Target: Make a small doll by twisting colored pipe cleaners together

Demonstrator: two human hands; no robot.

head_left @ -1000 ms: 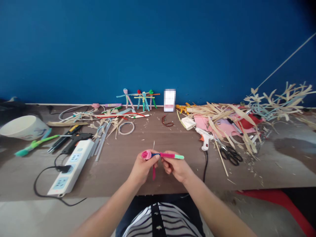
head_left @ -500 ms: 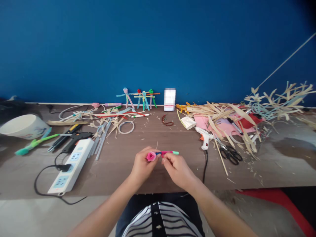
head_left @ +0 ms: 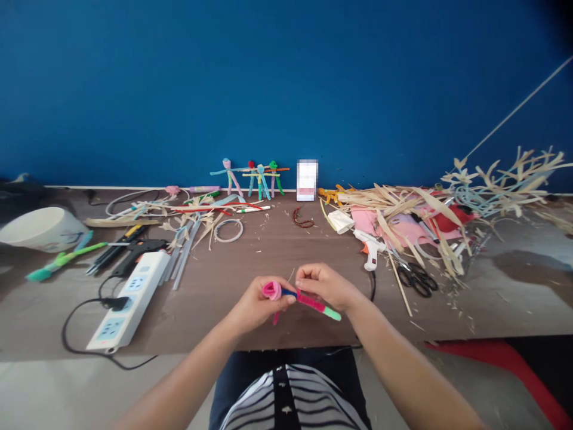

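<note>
My left hand [head_left: 259, 304] is closed around a fuzzy pipe-cleaner figure [head_left: 313, 302], thumb and fingers pinching its dark blue middle. The figure's rolled pink head [head_left: 271, 291] sticks out above the hand. A magenta length with a pale green tip slants down to the right, and another short magenta end hangs below the left hand. My right hand [head_left: 324, 283] is pinched at the upper end of the magenta length, beside the blue part; its fingertips partly hide what they grip.
Several pipe-cleaner dolls [head_left: 250, 179] lean on the blue wall. To the left lie a power strip [head_left: 129, 304], a black glue gun [head_left: 141, 254] and a white bowl [head_left: 42, 230]. On the right are a white glue gun [head_left: 371, 251], scissors [head_left: 417, 280] and dried strips [head_left: 380, 203].
The figure's magenta length has swung from nearly level to slanting down right. My right hand has moved slightly up and right; a magenta end now shows below my left hand.
</note>
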